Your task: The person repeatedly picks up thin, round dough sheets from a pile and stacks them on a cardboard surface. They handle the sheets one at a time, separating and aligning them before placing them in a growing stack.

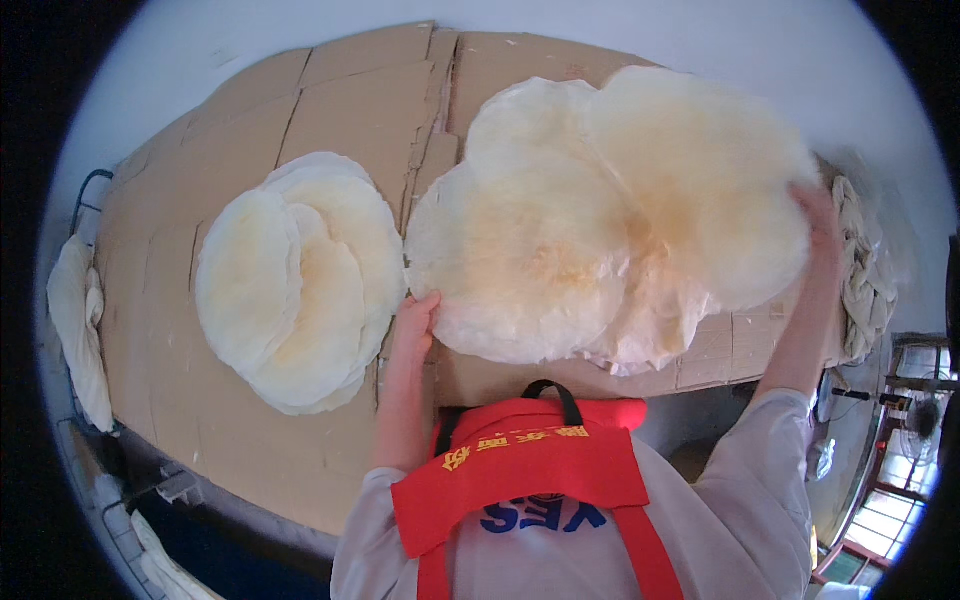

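Nearest the camera: the person's chest, in a pale grey top with a red apron [520, 470] whose black neck loop [552, 388] sits at the upper hem. Both forearms rise from the sleeves toward the counter [250, 420], which is covered in flattened brown cardboard sheets.

Left hand [413, 322]: fingers curled around the near-left rim of a large cluster of thin, translucent, cream-coloured sheets [600, 220]; thumb side touches the rim. The grip appears closed on the edge.

Right hand [822, 225]: raised at the far-right rim of the same cluster, fingers pressed on its edge, partly hidden behind the sheet material; it holds that rim. The cluster spans the full gap between the two hands, made of several overlapping round lobes with a yellow-orange tint near the middle. Its near edge hangs ragged over the cardboard.

Left of the left hand, just beside it: a stack of smaller round pale sheets [300, 280], lying flat on the cardboard, apart from the held cluster by a narrow gap.

Beyond the right hand: a twisted pale bundle [865, 270] at the counter's right edge.

Far left of the left hand: a white cloth [80, 330] draped at the counter's end.
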Available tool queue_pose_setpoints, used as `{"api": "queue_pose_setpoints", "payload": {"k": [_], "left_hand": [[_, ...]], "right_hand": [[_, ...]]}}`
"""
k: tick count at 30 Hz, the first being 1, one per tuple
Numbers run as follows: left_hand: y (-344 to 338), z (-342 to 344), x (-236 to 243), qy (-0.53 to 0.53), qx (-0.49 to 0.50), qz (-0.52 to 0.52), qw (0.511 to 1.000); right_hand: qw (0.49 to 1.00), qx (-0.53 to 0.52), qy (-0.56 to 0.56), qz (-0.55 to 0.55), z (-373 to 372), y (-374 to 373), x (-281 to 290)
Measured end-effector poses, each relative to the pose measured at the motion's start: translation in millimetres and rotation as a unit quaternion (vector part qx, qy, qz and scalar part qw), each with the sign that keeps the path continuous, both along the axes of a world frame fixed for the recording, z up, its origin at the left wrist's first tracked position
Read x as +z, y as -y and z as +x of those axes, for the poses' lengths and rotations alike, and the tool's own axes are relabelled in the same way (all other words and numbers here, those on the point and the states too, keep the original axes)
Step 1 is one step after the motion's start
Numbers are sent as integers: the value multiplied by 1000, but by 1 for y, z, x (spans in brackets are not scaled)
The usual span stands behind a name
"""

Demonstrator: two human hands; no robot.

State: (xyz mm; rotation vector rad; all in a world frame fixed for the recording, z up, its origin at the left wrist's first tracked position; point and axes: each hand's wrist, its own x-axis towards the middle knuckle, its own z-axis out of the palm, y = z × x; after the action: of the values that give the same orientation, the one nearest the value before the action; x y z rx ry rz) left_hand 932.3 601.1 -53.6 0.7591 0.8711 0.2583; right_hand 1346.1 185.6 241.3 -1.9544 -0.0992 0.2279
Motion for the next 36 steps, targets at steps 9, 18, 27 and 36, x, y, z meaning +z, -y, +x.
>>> {"api": "queue_pose_setpoints", "payload": {"k": [9, 18, 27, 36], "left_hand": [[13, 7, 59, 71, -98, -57, 991], [19, 30, 97, 134, -45, -129, 981], [10, 29, 73, 148, 36, -123, 981], [25, 48, 68, 278, -42, -197, 939]], "right_hand": [[837, 78, 414, -350, -50, -106, 91], [817, 483, 187, -253, -287, -277, -137], [926, 371, 59, -45, -162, -238, -2], [968, 88, -139, 189, -111, -93, -113]]}}
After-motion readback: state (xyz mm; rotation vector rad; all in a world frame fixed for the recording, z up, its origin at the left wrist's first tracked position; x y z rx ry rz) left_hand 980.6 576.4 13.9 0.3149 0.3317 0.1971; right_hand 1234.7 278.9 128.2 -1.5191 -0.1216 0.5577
